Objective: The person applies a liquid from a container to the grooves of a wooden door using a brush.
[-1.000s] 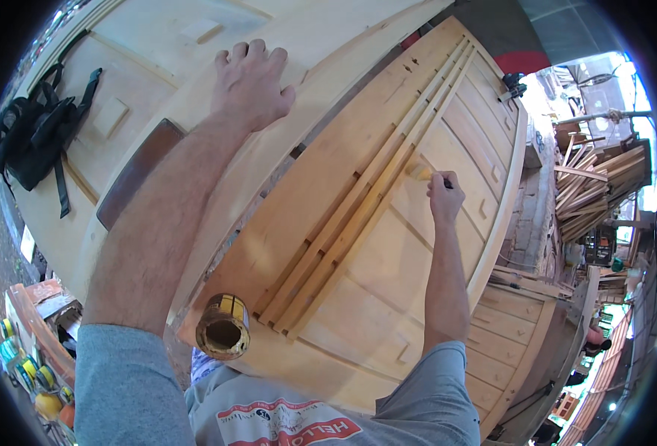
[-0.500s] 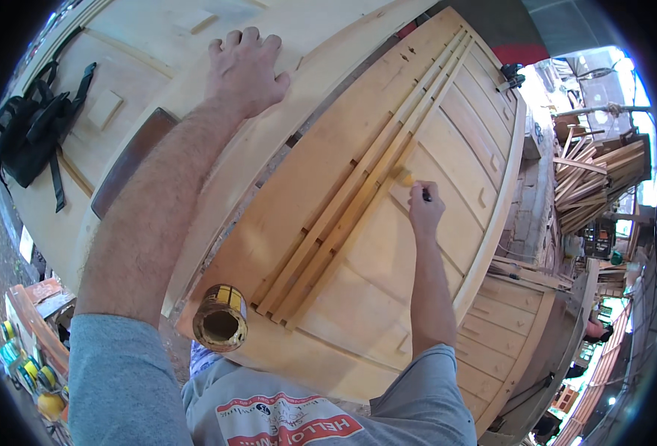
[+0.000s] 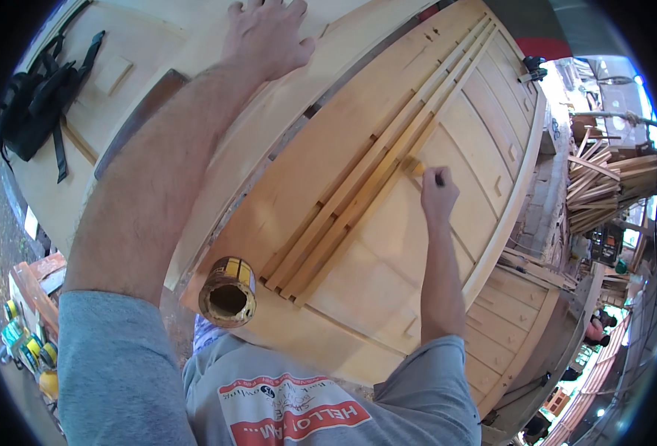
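My right hand (image 3: 439,195) is closed round the dark handle of a paintbrush (image 3: 413,165). Its yellowish bristles meet the edge of the long wooden strips (image 3: 358,204), which run lengthwise over a large curved wooden panel (image 3: 298,197) with cross ribs. My left hand (image 3: 266,37) lies with fingers spread on a pale, smooth panel (image 3: 194,30) at the far left; its fingertips reach the picture's top edge. An open can (image 3: 228,292) with a yellow label and drips round its rim stands at the wooden panel's near end, close to my body.
A black strapped bag (image 3: 38,108) lies on the pale panel at the left. Several small yellow-lidded tins (image 3: 34,348) stand at the lower left. A pile of wood offcuts (image 3: 603,182) is at the right, and another ribbed wooden panel (image 3: 503,327) sits at lower right.
The whole view has shifted, so the panels and can appear higher and further right. My right hand has moved the brush slightly back along the strips. My left hand stays on the pale panel.
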{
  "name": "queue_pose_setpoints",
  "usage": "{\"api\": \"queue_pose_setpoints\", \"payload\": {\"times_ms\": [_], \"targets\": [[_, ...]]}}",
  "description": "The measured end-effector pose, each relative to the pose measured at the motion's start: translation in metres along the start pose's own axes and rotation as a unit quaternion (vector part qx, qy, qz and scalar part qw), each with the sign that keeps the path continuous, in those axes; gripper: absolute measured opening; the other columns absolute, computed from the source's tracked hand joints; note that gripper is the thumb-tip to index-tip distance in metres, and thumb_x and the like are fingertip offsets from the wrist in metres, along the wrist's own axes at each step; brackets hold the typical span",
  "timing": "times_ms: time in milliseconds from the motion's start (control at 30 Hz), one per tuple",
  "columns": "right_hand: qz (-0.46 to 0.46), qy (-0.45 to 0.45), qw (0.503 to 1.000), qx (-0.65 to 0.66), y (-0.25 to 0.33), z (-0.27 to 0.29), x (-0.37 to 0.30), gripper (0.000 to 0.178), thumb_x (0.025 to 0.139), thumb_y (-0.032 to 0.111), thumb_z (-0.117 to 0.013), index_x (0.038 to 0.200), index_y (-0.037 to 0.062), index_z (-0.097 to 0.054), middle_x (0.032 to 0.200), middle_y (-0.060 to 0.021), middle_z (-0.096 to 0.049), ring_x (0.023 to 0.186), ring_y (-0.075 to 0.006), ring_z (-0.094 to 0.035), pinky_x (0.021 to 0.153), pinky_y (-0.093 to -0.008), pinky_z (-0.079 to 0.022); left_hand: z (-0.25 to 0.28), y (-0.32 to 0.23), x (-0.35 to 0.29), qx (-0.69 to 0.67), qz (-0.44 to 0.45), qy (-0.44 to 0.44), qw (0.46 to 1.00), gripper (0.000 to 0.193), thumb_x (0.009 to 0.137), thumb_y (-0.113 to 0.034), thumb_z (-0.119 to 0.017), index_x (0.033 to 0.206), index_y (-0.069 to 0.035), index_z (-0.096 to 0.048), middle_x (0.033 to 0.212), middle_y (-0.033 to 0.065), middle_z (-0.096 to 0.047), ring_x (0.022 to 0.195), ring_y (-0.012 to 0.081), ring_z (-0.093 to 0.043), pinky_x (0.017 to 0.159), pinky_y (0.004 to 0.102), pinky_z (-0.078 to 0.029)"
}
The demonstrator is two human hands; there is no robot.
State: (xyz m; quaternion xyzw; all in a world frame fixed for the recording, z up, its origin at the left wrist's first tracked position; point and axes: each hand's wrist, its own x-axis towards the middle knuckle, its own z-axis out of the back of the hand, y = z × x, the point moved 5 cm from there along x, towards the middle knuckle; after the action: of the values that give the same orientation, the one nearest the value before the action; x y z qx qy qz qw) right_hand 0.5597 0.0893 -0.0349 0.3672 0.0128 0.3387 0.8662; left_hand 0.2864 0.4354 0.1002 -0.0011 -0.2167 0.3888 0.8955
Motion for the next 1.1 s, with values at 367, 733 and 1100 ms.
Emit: {"api": "queue_pose_setpoints", "payload": {"times_ms": [367,733,1100], "targets": [[-0.019,0.209,0.968,0.139,0.089,0.037,-0.275,0.004,0.087,0.000,-0.067,0.087,0.0037,-0.067,0.076,-0.0076,-0.067,0.067,-0.0138,-0.065,0.064,-0.0272,-0.052,0.003,0.007,-0.005,0.004,0.009,0.018,1.000,0.046,0.081,-0.037,-0.071,0.114,-0.005,-0.070,0.124,0.0227,-0.063,0.123,0.0385,-0.056,0.104,0.0578,-0.040],[0.053,0.231,0.964,0.119,0.108,0.036,-0.320,0.009,0.084,-0.001,-0.071,0.091,0.0047,-0.068,0.077,-0.0122,-0.068,0.064,-0.0237,-0.068,0.060,-0.0326,-0.054,-0.009,0.005,-0.004,-0.007,0.021,0.023,0.999,0.051,0.084,-0.039,-0.070,0.124,-0.008,-0.068,0.136,0.0219,-0.058,0.133,0.0384,-0.050,0.110,0.0571,-0.038],[0.065,0.325,0.943,0.030,0.105,0.041,-0.257,0.018,0.082,0.001,-0.075,0.099,0.0064,-0.071,0.088,-0.0120,-0.070,0.070,-0.0265,-0.071,0.064,-0.0346,-0.056,-0.011,0.006,-0.002,0.000,0.027,0.025,0.999,0.056,0.085,-0.040,-0.069,0.131,-0.008,-0.066,0.140,0.0224,-0.056,0.138,0.0375,-0.048,0.114,0.0595,-0.035]]}}
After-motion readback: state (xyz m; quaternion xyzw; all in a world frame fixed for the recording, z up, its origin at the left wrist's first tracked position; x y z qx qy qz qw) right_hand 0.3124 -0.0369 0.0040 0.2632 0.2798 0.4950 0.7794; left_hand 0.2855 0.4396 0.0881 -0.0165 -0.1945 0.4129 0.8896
